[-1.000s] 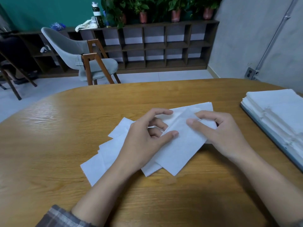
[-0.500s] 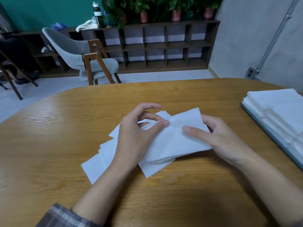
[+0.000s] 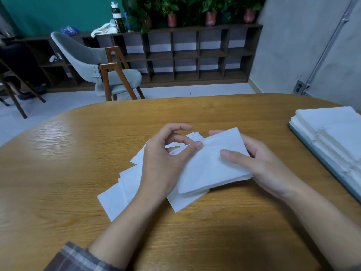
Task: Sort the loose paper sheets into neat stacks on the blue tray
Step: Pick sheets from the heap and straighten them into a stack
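A small bundle of white paper sheets is lifted just above the wooden table, gripped by both hands. My right hand holds its right end, thumb on top and fingers underneath. My left hand pinches its left edge with the thumb on top. Under and left of them, several loose white sheets lie fanned out on the table. At the right edge sits the blue tray, carrying neat stacks of white sheets.
Beyond the table's far edge stands a grey chair with wooden legs. A dark cubby shelf with potted plants and a bottle lines the back wall. A grey wall with a socket rises at the right.
The top sheets were pressed flat on the pile; both hands have gathered them into a bundle, turned it more level and raised it slightly off the loose sheets.
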Action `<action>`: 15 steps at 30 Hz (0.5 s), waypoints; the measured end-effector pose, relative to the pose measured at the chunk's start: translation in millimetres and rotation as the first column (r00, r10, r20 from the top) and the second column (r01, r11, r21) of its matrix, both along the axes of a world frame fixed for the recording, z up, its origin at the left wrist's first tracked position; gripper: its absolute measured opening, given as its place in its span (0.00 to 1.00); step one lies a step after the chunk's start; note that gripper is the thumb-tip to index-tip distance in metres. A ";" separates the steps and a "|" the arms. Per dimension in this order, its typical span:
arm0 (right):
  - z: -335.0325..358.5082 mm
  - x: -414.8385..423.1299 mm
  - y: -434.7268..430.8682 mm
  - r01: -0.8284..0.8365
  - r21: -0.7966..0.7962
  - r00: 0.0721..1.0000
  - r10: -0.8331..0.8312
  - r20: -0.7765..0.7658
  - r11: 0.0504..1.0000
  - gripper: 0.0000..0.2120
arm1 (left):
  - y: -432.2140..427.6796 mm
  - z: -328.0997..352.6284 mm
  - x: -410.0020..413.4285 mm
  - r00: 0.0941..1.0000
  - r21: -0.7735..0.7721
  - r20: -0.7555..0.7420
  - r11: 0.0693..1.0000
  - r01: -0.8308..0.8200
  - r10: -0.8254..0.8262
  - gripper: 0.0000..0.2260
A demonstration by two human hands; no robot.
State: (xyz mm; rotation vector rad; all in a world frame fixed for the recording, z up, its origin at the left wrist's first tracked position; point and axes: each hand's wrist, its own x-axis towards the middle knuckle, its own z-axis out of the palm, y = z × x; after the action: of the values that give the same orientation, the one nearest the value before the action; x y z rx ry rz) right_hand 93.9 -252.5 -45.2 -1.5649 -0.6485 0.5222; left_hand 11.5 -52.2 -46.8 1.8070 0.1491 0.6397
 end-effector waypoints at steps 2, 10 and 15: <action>0.0 -0.9 0.8 0.021 -0.013 0.999 -0.020 0.032 1.000 0.19 | -0.8 -1.0 -0.1 1.000 0.005 -0.014 1.000 0.011 -0.011 0.14; -0.2 3.0 1.7 0.090 0.073 0.992 -0.096 0.084 0.993 0.26 | 5.1 -9.5 2.5 0.997 0.162 0.032 0.984 -0.073 0.069 0.14; 0.5 7.8 -0.5 0.121 0.263 0.993 -0.115 -0.036 0.957 0.35 | 12.6 -2.6 4.0 0.990 -0.016 -0.126 0.997 -0.069 0.067 0.11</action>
State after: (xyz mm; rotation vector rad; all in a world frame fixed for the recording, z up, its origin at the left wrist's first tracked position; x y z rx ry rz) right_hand 101.7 -253.0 -44.6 -1.3344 -0.5797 0.3461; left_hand 15.5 -39.6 -49.3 1.8296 0.3019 0.5701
